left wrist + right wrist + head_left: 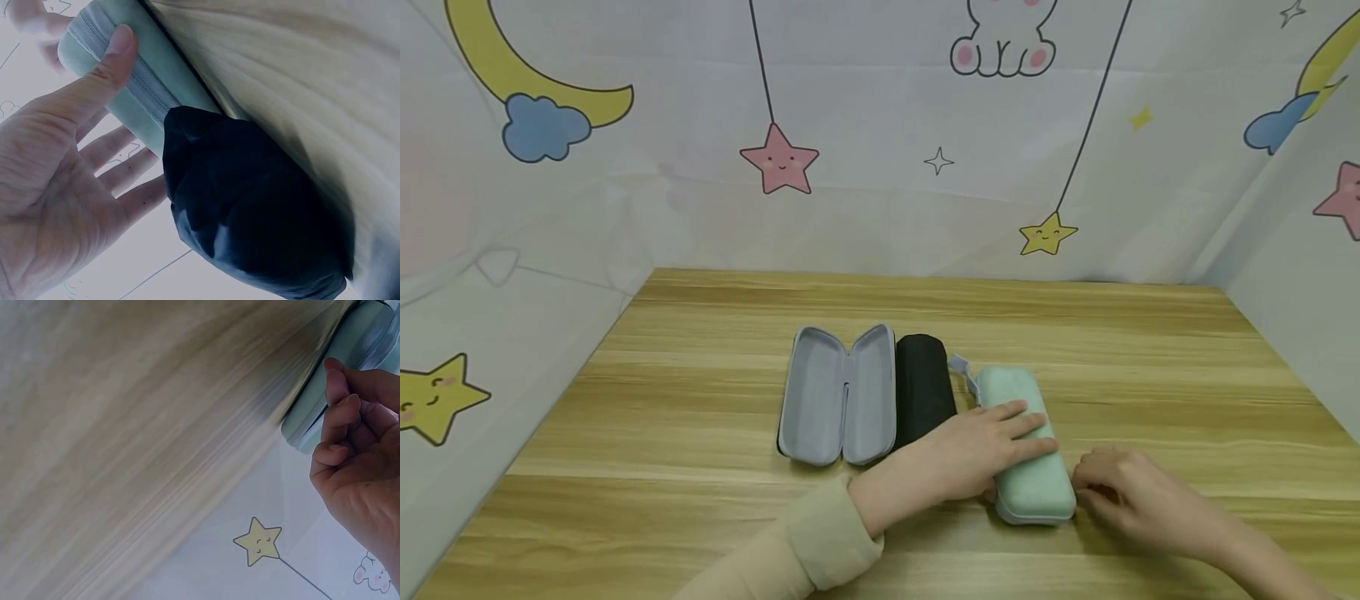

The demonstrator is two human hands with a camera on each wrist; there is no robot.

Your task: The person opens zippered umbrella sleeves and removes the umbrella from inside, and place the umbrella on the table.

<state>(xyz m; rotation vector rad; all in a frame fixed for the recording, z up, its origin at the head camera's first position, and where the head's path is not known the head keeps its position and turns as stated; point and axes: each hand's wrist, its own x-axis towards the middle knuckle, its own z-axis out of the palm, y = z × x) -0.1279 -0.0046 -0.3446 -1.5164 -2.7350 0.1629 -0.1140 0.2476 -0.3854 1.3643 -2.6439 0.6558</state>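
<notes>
A mint green zip case (1026, 487) with a grey zip band and a grey wrist loop (961, 368) lies on the table, closed as far as shown. My left hand (981, 450) grips it, fingers across the top, thumb (115, 53) on the grey band in the left wrist view. Beside the case's lower right side is my right hand (1123, 492). Its fingers are curled, with thumb and index fingertips (333, 365) together by the case edge. Whether something small is pinched there is hidden.
Left of the mint case lies a black case (925, 379), partly under my left forearm. Beside it sits an opened case (815, 400) with grey lining, its two halves spread flat. A wooden table (647, 467) meets a printed cloth (887, 225) at the back and sides.
</notes>
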